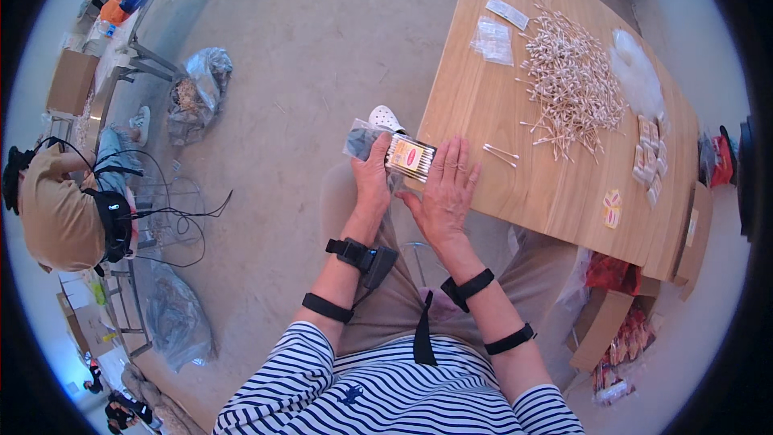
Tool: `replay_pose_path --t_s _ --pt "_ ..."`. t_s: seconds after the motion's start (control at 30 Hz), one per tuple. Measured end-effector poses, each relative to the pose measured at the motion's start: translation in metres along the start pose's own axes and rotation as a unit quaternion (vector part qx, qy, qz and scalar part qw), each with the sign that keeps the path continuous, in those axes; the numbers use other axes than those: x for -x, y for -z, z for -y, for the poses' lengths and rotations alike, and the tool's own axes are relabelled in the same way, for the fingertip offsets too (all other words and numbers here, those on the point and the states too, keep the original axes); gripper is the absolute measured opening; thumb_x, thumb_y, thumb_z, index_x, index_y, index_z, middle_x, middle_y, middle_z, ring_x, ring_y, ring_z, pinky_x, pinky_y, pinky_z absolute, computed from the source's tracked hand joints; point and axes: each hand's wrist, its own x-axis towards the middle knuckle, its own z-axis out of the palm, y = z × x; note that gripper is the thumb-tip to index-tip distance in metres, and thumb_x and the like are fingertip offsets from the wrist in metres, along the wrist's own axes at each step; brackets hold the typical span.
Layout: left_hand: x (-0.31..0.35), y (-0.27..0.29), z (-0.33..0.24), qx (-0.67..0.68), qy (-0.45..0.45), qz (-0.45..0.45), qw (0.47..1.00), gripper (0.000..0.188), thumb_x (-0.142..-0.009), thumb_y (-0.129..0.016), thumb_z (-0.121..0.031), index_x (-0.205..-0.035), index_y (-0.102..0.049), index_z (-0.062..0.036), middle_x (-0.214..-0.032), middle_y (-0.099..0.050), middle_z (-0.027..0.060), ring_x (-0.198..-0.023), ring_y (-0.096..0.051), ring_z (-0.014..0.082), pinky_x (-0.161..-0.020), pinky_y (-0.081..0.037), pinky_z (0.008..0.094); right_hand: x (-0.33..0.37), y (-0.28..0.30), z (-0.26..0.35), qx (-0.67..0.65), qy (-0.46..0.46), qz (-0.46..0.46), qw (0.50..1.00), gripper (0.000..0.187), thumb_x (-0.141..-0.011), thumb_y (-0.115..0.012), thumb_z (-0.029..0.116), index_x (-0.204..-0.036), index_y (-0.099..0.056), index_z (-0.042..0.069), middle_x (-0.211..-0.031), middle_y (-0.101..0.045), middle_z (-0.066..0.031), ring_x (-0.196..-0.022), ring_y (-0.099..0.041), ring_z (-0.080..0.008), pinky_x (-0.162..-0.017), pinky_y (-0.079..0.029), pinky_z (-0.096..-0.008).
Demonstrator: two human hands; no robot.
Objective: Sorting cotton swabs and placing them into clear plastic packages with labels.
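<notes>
My left hand (371, 184) is closed around a small pack of cotton swabs (409, 156), just off the table's left edge. The pack has a yellow and red label, and a clear plastic sleeve (360, 138) sticks out at its left end. Against the pack's right end rests my right hand (445, 197), its fingers stretched out and lying flat by the table corner. A few loose cotton swabs (501, 155) lie just right of those fingers. Farther off, a big heap of cotton swabs (568, 72) spreads over the wooden table (475, 97).
Clear sleeves (493, 40), a cloudy plastic bag (636, 72), several filled swab packs (648, 157) and yellow labels (612, 208) lie on the table. Cardboard boxes (600, 326) stand below it. At left, another person (64, 209) sits by plastic bags (181, 318) on the floor.
</notes>
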Motion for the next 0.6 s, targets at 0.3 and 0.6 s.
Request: replay_pose_path --t_s 0.3,0.6 --pt "0.0020 -0.0017 -0.0012 -0.003 0.000 0.004 1.000 0.025 -0.093 -0.071 -0.013 -0.114 -0.062 -0.0032 -0.103 -0.067 0.0022 -0.089 -0.065 0.0123 -0.077 -0.055 0.0290 0.0085 0.0058 0.0075 0.001 0.002 -0.009 1.000 0.119 -0.064 -0.086 0.044 -0.152 -0.022 -0.007 -0.160 -0.023 -0.0227 -0.151 -0.016 -0.0375 -0.119 -0.015 -0.0601" --pt "0.0005 0.0017 0.0037 -0.010 -0.002 0.016 1.000 0.028 -0.093 -0.071 -0.016 -0.115 -0.061 -0.0030 -0.105 -0.066 0.0030 -0.090 -0.065 0.0129 -0.079 -0.055 0.0296 0.0090 0.0011 0.0086 0.005 -0.007 -0.012 1.000 0.116 -0.065 -0.085 0.043 -0.151 -0.024 -0.007 -0.159 -0.023 -0.0241 -0.151 -0.015 -0.0381 -0.118 -0.014 -0.0608"
